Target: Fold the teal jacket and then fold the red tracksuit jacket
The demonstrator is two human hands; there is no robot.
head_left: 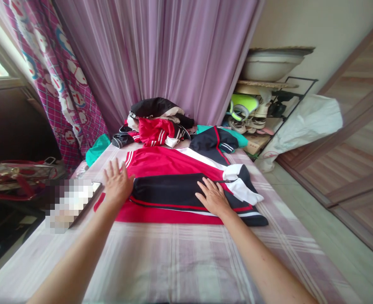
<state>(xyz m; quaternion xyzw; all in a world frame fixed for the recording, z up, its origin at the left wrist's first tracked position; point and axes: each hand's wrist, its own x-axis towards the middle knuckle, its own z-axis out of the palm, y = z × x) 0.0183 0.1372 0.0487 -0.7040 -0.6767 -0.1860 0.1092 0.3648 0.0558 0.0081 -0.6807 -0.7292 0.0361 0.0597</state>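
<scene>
A red, navy and white jacket (170, 192) lies on the checked cloth of the table or bed (161, 261). Its near side is folded inward, so a navy panel with red and white edging lies over the red part. My left hand (117, 182) is at the jacket's left end, fingers spread. My right hand (214, 197) rests flat on the navy panel, fingers apart, close to the white collar (245, 192). The far navy sleeve (210, 141) with a red stripe stretches away toward the back.
Behind the jacket is a heap of red, black and white clothes (156, 126) against a purple curtain (161, 55). A phone or tablet (91, 196), partly blurred out, lies at left. At right stand a shoe rack (283, 107) and a white bag (306, 126).
</scene>
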